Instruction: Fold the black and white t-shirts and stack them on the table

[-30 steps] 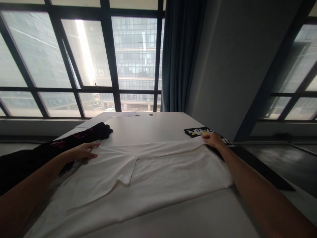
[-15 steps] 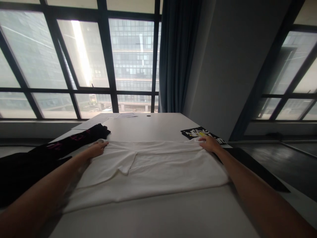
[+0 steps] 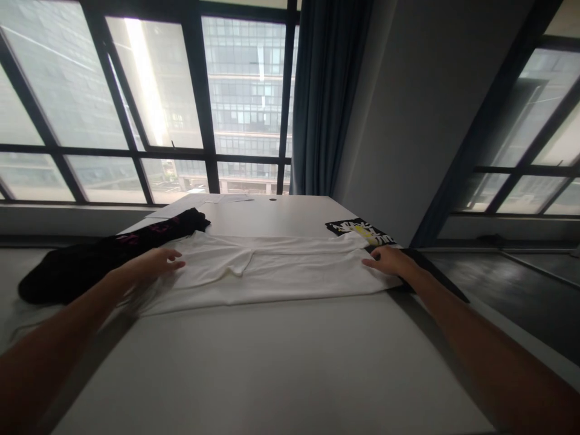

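A white T-shirt (image 3: 290,272) lies spread across the table, folded lengthwise, with one short sleeve turned over its left part. At its left end hovers my left hand (image 3: 159,263), fingers apart and holding nothing. On the opposite side my right hand (image 3: 385,260) is over the right end of the shirt. Its fingers are parted and curve toward the cloth, with no fabric gripped; whether the fingertips touch it I cannot tell.
The white table (image 3: 272,362) stretches toward the windows. A black garment with pink print (image 3: 113,254) is bunched along the left. Black cloth with a white and yellow print (image 3: 357,229) lies behind my right hand. Papers (image 3: 194,205) rest at the far left edge.
Both hands have let go of the shirt's far edge and come nearer along its ends. The shirt lies farther forward on the table, and the view has tilted down slightly.
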The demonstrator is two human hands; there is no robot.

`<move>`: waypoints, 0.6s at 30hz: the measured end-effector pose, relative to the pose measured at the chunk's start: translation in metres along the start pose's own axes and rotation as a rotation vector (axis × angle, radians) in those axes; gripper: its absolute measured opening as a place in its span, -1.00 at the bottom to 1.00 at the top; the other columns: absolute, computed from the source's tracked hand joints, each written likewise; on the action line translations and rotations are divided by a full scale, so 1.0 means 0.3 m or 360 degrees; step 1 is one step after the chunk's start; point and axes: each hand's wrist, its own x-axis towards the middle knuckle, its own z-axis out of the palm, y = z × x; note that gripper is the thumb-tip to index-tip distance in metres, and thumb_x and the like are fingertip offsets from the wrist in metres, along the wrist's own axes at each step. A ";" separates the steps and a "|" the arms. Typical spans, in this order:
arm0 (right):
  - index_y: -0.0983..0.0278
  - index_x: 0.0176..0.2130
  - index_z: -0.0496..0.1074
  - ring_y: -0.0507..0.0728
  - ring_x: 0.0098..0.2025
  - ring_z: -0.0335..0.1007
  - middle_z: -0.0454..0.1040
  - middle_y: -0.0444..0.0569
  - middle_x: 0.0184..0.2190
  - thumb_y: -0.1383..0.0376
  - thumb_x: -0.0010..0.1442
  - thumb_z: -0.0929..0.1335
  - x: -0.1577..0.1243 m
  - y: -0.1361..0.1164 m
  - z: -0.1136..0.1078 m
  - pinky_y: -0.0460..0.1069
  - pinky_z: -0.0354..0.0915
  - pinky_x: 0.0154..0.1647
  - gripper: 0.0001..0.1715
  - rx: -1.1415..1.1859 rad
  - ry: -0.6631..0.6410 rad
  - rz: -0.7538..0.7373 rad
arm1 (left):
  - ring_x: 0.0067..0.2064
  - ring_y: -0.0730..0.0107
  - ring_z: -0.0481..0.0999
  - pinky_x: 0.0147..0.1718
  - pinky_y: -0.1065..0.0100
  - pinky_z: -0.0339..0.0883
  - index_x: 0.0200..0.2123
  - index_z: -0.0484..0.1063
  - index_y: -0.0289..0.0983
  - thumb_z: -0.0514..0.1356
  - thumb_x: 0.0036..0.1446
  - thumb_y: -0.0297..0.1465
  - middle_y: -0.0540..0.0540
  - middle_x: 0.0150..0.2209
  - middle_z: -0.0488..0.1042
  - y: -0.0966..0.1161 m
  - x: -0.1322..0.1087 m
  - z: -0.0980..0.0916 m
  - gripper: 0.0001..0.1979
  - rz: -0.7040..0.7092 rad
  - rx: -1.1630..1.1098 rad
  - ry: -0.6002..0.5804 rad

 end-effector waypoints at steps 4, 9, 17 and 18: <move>0.27 -0.36 0.59 0.29 -0.21 0.55 0.60 0.14 -0.29 -0.05 0.00 0.46 -0.055 -0.001 0.017 0.04 0.36 -0.20 -0.56 -0.0015 -0.0131 0.0075 | -0.19 0.01 0.59 -0.19 0.27 0.40 -0.06 0.55 -0.35 0.25 -0.12 0.03 -0.26 -0.20 0.61 0.004 -0.123 -0.033 -0.33 -0.0095 0.0183 -0.0074; 0.32 -0.38 0.57 0.31 -0.19 0.54 0.60 0.20 -0.29 -0.01 0.11 0.39 -0.116 -0.007 0.040 0.04 0.34 -0.23 -0.57 -0.0038 0.0005 0.0093 | -0.06 -0.04 0.56 -0.09 0.23 0.39 -0.10 0.54 -0.36 0.28 -0.16 -0.04 -0.33 -0.09 0.58 0.012 -0.216 -0.040 -0.38 -0.0209 0.0256 -0.0232; 0.28 -0.40 0.54 0.17 -0.34 0.50 0.59 0.03 -0.39 0.14 0.08 0.39 -0.120 0.045 0.034 -0.05 0.29 -0.35 -0.75 0.0446 0.0375 0.0099 | -0.17 0.13 0.58 -0.26 0.36 0.40 -0.23 0.50 -0.32 0.32 -0.22 -0.21 -0.16 -0.22 0.59 -0.001 -0.263 -0.055 -0.56 -0.0243 0.0082 -0.0200; 0.29 -0.41 0.54 0.16 -0.38 0.49 0.58 0.02 -0.42 0.12 0.05 0.40 -0.120 0.064 0.032 -0.05 0.28 -0.38 -0.73 0.0529 0.0428 0.0099 | -0.19 0.16 0.58 -0.27 0.38 0.39 -0.26 0.50 -0.33 0.32 -0.22 -0.21 -0.13 -0.24 0.59 -0.001 -0.268 -0.062 -0.58 -0.0236 0.0050 -0.0196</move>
